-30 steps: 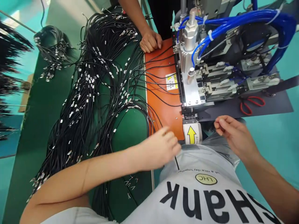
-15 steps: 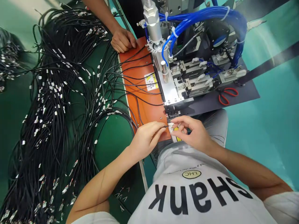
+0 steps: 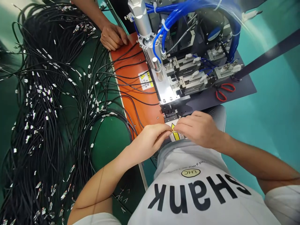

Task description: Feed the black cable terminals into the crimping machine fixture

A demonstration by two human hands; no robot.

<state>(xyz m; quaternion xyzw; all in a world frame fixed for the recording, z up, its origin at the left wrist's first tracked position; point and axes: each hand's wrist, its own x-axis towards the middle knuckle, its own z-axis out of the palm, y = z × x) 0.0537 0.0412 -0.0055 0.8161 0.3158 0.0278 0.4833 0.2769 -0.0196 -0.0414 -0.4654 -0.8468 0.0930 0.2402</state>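
My left hand (image 3: 152, 136) is closed in a pinch on the end of a black cable (image 3: 138, 115), which runs over the orange plate (image 3: 150, 113) and passes under the hand. My right hand (image 3: 199, 129) is closed too, its fingertips meeting the left ones on the thin wire ends (image 3: 174, 131) of that cable. The fingers hide most of the tip. Just below and behind the fingertips is a white label with a yellow mark (image 3: 177, 136). A metal machine head (image 3: 167, 90) stands beyond my hands, with several black cables leading into its edge.
A large heap of black cables (image 3: 42, 93) with white-tagged ends covers the green table (image 3: 110, 137) at left. Another person's hand (image 3: 113, 37) rests at the orange plate's far corner. Blue air hoses (image 3: 182, 18) arch over the machine. Red-handled scissors (image 3: 225, 91) lie at right.
My right hand has turned and its fingers have closed in on the wire ends, meeting my left fingertips. My left hand has shifted slightly right. The whole view has slid a little left.
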